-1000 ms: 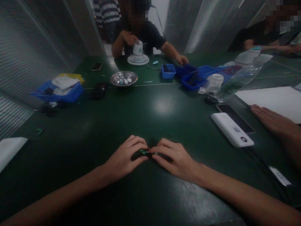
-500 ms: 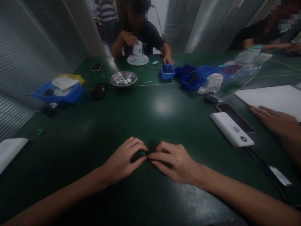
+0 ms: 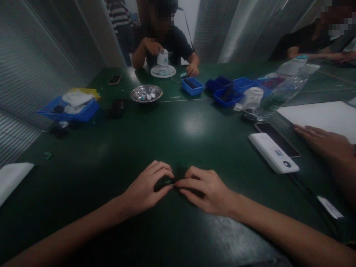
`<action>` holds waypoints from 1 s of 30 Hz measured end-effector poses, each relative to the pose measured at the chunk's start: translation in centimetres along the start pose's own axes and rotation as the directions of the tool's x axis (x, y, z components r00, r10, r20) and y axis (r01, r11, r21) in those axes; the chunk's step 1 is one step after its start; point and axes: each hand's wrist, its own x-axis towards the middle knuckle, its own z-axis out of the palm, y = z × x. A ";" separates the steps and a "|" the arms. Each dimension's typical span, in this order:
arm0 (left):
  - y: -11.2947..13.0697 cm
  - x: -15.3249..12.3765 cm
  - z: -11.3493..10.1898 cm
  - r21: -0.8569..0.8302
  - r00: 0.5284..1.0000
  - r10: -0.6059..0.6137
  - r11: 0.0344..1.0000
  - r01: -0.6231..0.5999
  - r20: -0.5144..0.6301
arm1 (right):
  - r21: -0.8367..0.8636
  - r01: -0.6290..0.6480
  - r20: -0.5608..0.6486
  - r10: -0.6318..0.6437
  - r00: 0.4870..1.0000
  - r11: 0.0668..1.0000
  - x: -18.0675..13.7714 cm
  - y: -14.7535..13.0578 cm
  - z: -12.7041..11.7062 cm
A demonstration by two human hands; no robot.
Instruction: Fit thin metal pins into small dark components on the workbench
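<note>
Low over the near middle of the green table (image 3: 178, 141), my two hands almost meet. My left hand (image 3: 148, 185) is closed, thumb and fingers curled around a small dark green piece (image 3: 167, 182) that looks like a little circuit board; most of it is hidden. My right hand (image 3: 207, 191) is pinched at the end of a thin, pale, pin-like bit (image 3: 172, 185) that touches or borders the green piece. Whether that bit is a wire or a tool tip I cannot tell.
A white power bank (image 3: 274, 152) with a cable and a phone (image 3: 278, 139) lie right, near another person's hand (image 3: 322, 142). Ahead are a metal bowl (image 3: 135, 97), blue bins (image 3: 193, 89) and a clear bottle (image 3: 289, 91). Across sits a person with a white fan (image 3: 163, 70).
My hands keep nearly the same pose around the small piece. Across the table, the co-worker's hand has shifted left, and the small blue bin there has moved left and turned.
</note>
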 end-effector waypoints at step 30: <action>-0.3 -0.1 -0.4 -0.087 0.999 -0.043 0.995 0.044 0.004 | 0.021 -0.056 0.023 0.056 0.998 0.998 0.3 0.5 0.4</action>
